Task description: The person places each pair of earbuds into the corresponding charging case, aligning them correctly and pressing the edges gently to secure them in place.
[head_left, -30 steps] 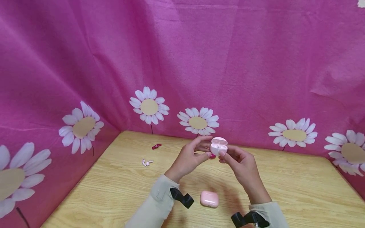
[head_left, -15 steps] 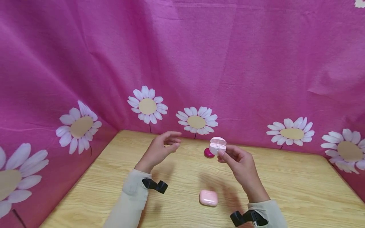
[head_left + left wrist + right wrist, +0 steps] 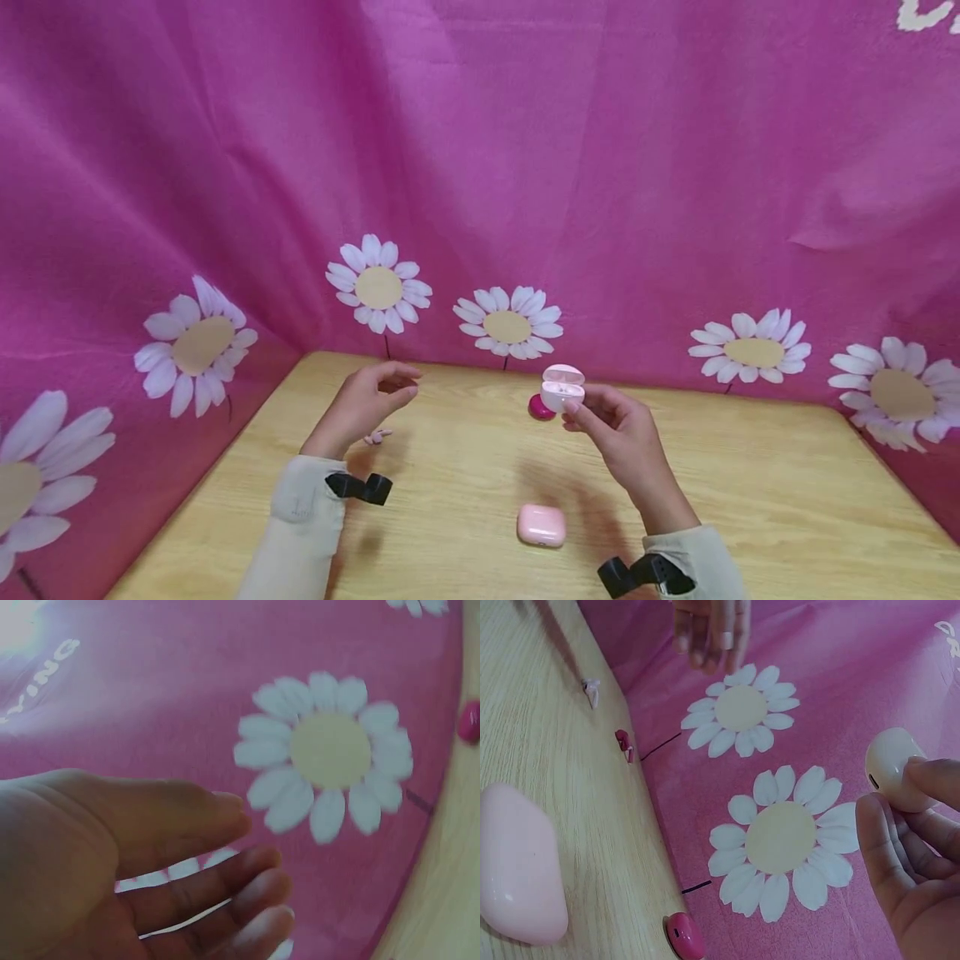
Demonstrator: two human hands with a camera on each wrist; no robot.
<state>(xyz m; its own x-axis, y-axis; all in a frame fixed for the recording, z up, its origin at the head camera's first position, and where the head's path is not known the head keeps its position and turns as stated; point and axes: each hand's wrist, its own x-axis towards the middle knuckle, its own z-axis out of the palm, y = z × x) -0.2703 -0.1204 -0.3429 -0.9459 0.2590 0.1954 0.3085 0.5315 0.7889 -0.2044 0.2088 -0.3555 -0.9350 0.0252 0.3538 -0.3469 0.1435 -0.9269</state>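
Note:
My right hand (image 3: 617, 432) holds up a small white earbud case (image 3: 562, 390) above the table. Its lid stands raised, and thumb and fingers grip the right side. In the right wrist view the rounded back of the case (image 3: 891, 772) shows between thumb and fingers. Out to the left, my left hand (image 3: 362, 407) hovers with relaxed, slightly bent fingers and holds nothing, as the left wrist view also shows. Pale pink earbuds (image 3: 378, 437) lie on the table just beside and partly behind it. Dark magenta earbuds (image 3: 624, 744) appear in the right wrist view; in the head view the left hand hides them.
A glossy pink earbud case (image 3: 542, 526), lid down, lies on the wooden table (image 3: 450, 467) between the forearms. Behind the raised white case sits a round magenta case (image 3: 540, 408). A magenta cloth (image 3: 637, 183) with daisies borders the table at the back and left.
My left hand has come away from the white case and moved left, over towards the pale earbuds. The right hand keeps holding the case in nearly the same place.

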